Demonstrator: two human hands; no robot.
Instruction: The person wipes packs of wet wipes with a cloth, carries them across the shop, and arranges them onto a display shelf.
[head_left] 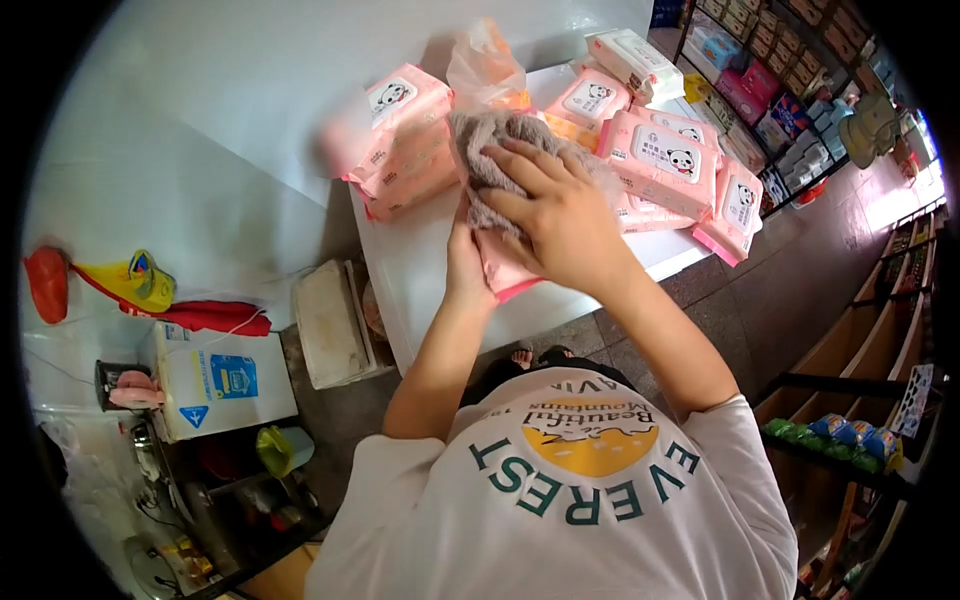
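My left hand (468, 262) grips the lower left side of a pink pack (503, 268), held above the white table (395, 270). Over that pack lies a grey-brown cloth (487, 165), pressed down by my right hand (560, 205) with its fingers spread over it. The cloth hides most of the pack's top. Left of my hands, pink wipes packs (410, 165) are stacked. On the right several more packs with a panda label (665, 155) lie in a loose pile. Behind the cloth stands a clear plastic bag (487, 65).
A white and green pack (637, 65) rests at the back of the pile. Stocked shelves (770, 90) stand at the upper right, more shelving (840, 400) at the right. Left of the table are a white foam box (330, 325) and a white carton (225, 380).
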